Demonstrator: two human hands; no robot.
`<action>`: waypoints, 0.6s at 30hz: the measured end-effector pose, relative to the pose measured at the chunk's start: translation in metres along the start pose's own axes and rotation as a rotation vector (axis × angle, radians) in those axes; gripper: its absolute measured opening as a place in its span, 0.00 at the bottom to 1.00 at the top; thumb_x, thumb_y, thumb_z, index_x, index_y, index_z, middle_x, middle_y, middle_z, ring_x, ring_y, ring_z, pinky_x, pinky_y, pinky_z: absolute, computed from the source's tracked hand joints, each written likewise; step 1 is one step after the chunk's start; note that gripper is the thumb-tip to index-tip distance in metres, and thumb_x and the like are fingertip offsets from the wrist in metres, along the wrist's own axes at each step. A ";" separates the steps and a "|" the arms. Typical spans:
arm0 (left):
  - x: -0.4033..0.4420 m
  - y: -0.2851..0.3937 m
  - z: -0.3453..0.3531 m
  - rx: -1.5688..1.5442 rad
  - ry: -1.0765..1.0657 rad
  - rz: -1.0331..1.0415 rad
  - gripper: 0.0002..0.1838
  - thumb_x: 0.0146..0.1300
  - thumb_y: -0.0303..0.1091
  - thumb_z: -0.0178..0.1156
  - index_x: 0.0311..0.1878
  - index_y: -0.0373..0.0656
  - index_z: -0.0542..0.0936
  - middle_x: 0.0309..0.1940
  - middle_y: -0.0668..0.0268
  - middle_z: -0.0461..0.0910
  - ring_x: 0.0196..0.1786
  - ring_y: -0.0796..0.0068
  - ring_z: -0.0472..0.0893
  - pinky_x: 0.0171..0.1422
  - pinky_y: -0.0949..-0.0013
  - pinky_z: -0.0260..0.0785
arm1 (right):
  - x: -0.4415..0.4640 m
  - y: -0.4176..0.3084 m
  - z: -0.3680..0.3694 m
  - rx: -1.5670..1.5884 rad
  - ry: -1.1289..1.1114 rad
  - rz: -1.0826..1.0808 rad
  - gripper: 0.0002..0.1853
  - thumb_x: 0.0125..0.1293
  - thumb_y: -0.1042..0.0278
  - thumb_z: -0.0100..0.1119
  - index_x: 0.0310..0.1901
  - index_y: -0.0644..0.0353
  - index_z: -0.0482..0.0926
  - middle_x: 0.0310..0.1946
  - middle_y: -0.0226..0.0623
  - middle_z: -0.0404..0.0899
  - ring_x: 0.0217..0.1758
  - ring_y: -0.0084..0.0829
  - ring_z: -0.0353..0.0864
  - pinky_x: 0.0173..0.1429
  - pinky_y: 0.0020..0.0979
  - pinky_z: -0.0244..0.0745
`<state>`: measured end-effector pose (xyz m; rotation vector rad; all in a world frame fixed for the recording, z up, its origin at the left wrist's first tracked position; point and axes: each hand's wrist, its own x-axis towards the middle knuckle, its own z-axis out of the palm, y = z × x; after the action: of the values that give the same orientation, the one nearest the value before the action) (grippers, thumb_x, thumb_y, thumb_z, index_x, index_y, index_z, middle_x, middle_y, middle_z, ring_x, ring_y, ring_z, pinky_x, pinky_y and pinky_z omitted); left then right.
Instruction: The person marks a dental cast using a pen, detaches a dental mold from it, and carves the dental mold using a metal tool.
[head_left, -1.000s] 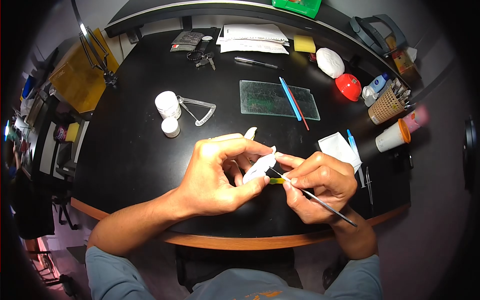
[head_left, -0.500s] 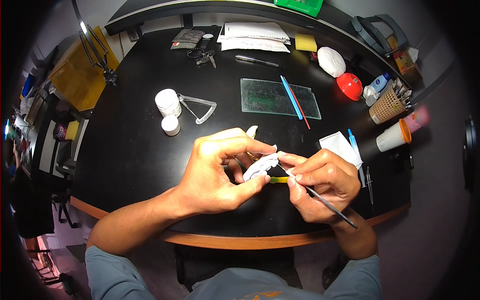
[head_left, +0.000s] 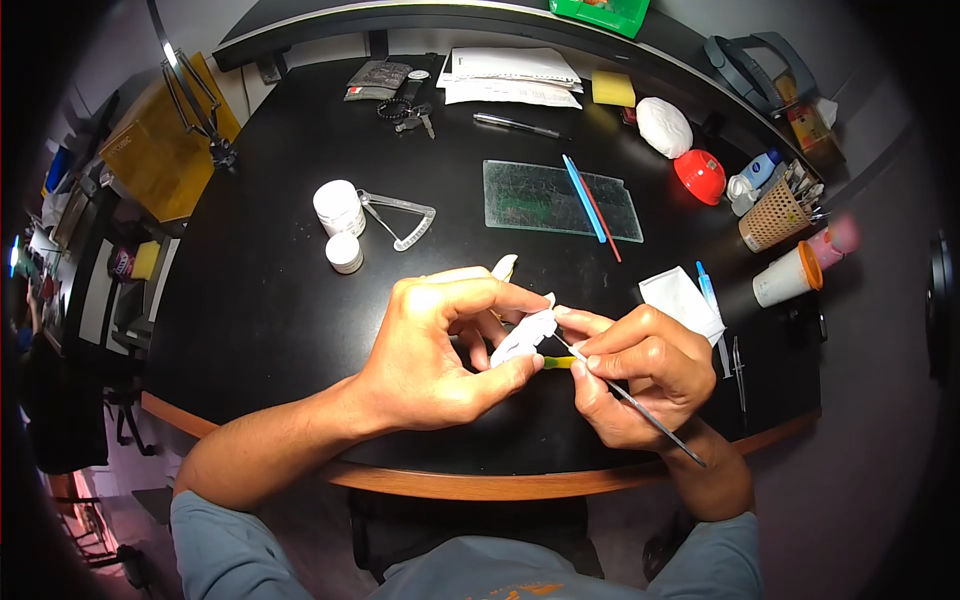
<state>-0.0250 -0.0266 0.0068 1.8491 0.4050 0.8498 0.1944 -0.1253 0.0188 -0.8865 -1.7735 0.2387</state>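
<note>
Between the thumb and fingers of my left hand [head_left: 440,350] is a small white moulded piece [head_left: 524,338]. My right hand [head_left: 645,375] pinches a thin dark metal tool [head_left: 645,412], its fine tip at the right edge of the white piece. Right fingertips come close to the left fingertips at the top of the piece. A yellow-green item [head_left: 558,362] shows just below the piece, partly hidden by the hands. Behind my left fingers a pale curved tip [head_left: 505,267] sticks up.
Two white jars [head_left: 339,208] and a metal caliper [head_left: 400,222] lie beyond my left hand. A glass slab [head_left: 530,200] carries blue and red sticks. At right are a white pad [head_left: 680,300], tweezers [head_left: 739,375], a cup [head_left: 782,277] and a red bowl [head_left: 699,177].
The tool has shifted slightly in my right hand's grip, its tip moving a little along the right edge of the white piece. My left hand stays nearly still.
</note>
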 end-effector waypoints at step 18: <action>-0.001 -0.002 0.002 -0.281 -0.125 -0.222 0.21 0.78 0.19 0.60 0.72 0.28 0.78 0.55 0.51 0.88 0.57 0.63 0.92 0.59 0.65 0.88 | 0.002 0.001 0.001 -0.021 0.019 -0.009 0.11 0.51 0.89 0.70 0.34 0.65 0.83 0.30 0.43 0.85 0.32 0.34 0.91 0.58 0.47 0.95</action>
<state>-0.0238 -0.0280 0.0045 1.5547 0.3824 0.6033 0.1936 -0.1230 0.0189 -0.8929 -1.7646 0.2061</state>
